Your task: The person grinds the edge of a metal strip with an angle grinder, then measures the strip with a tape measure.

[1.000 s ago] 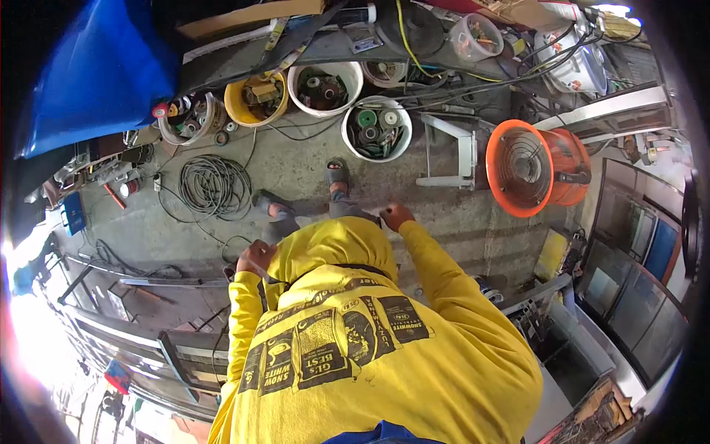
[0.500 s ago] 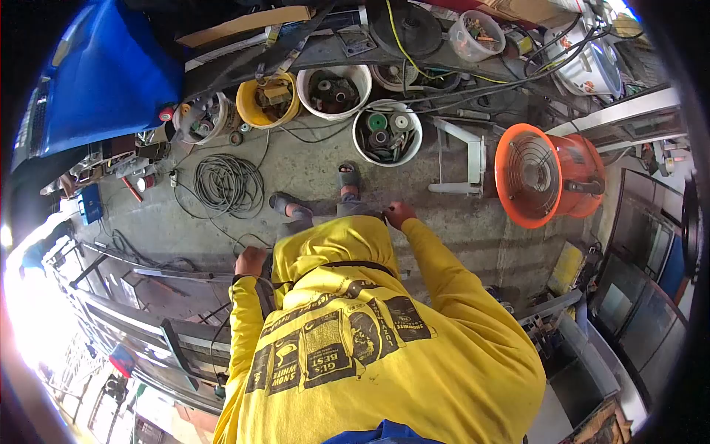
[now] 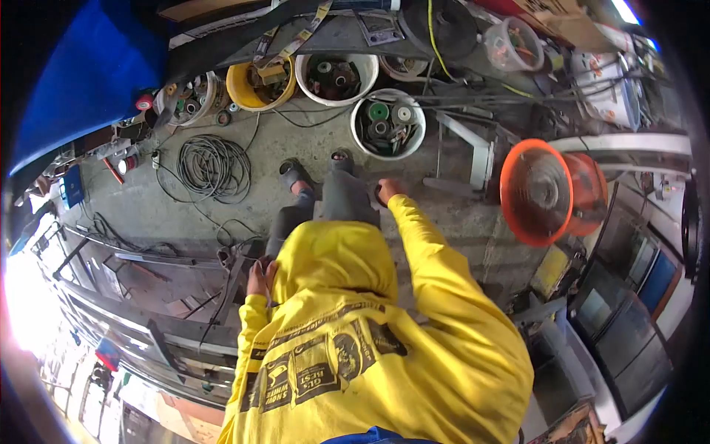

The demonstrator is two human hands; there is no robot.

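Head view: right hand (image 3: 390, 189), fingers curled, meets a small dark object (image 3: 378, 195) just beside the grey trouser leg (image 3: 344, 198); grip cannot be told. Left hand (image 3: 259, 278), fingers bent, lies beside rusty steel bars (image 3: 225, 259).

Buckets (image 3: 387, 126) beyond the feet (image 3: 293, 175), cable coil (image 3: 214, 169) left, fan (image 3: 551, 191) right, metal frame (image 3: 140, 314) near-left

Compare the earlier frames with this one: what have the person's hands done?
The right hand has reached further forward, toward the white bucket of discs. The left hand has drawn back beside the yellow hood. The feet have stepped closer together. Whether either hand grips anything cannot be told. The cable coil and orange fan stayed put.
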